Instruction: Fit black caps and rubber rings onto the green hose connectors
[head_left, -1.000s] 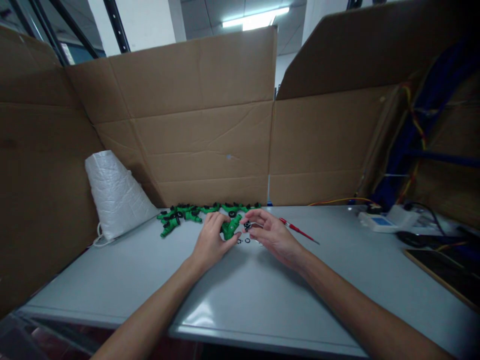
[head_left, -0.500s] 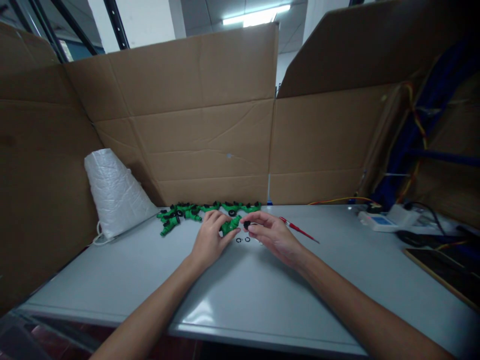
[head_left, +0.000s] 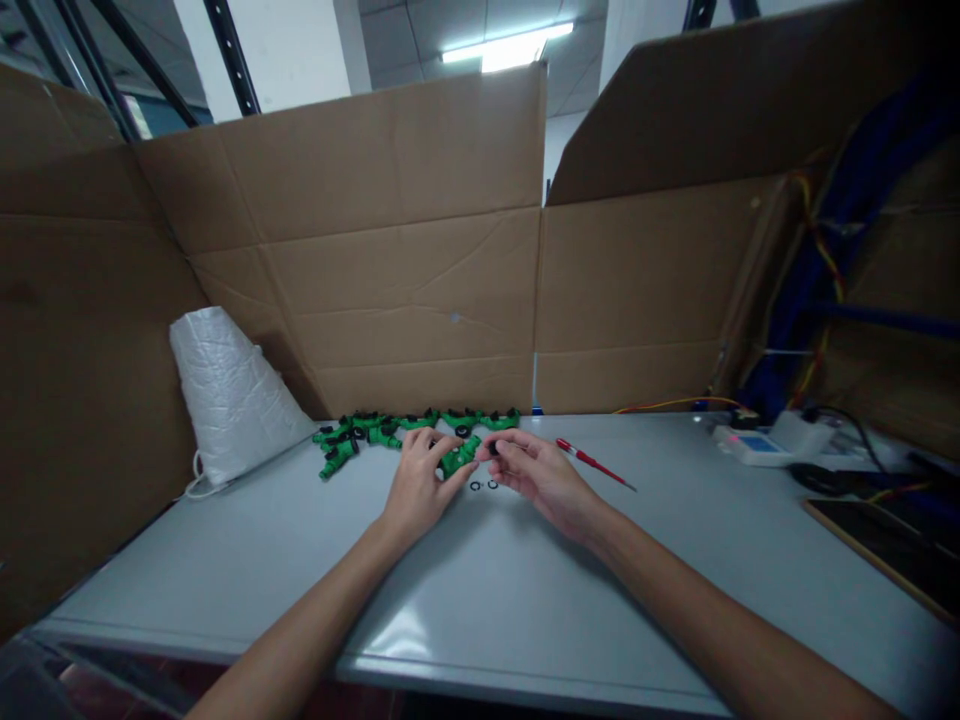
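My left hand (head_left: 421,480) is closed around a green plastic hose fitting (head_left: 460,457), held just above the table. Between the thumb and fingers of my right hand (head_left: 546,474) is a small round black part (head_left: 493,449), close to the fitting's right end. Whether the two touch I cannot tell. Below them on the table lie two small black rings (head_left: 475,486). A red screwdriver (head_left: 592,463) rests to the right of my right hand, its tip pointing to the front right.
Several green fittings with black parts (head_left: 384,436) lie along the back of the grey table (head_left: 300,560). A white wrapped bundle (head_left: 232,395) stands at the left. Cardboard walls (head_left: 405,290) enclose the back and sides. A power strip (head_left: 757,445) with cables sits at the right.
My right hand has shifted slightly left, and its fingers now cover more of the black part. The left hand keeps hold of the fitting. The camera view has tilted slightly.
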